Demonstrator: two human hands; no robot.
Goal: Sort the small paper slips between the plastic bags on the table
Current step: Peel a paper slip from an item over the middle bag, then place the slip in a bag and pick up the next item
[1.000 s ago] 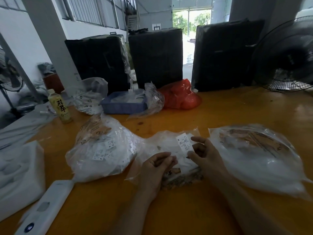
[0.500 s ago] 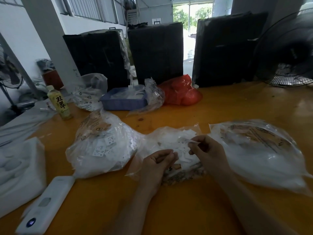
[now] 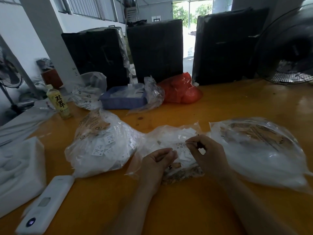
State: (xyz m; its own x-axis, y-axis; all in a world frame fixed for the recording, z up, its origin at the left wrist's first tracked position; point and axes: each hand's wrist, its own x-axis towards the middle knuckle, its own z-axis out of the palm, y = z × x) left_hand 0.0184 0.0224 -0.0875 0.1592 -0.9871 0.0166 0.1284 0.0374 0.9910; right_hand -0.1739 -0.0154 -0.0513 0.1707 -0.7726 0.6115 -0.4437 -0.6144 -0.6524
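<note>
A small paper slip [image 3: 190, 141] is being pinched edge-on between the thumb and forefinger of the right hand [image 3: 207, 154], just above the middle plastic bag [image 3: 169, 150], which is lying on the yellow table [image 3: 220, 106] full of loose slips. The left hand [image 3: 158, 159] is resting on that bag's near side with fingers curled inward; whether they are gripping anything cannot be told. The left bag [image 3: 101, 148] and the right bag [image 3: 260, 150] are lying on either side.

Head-worn camera looks forward and down, close over the table [image 3: 220, 106].
</note>
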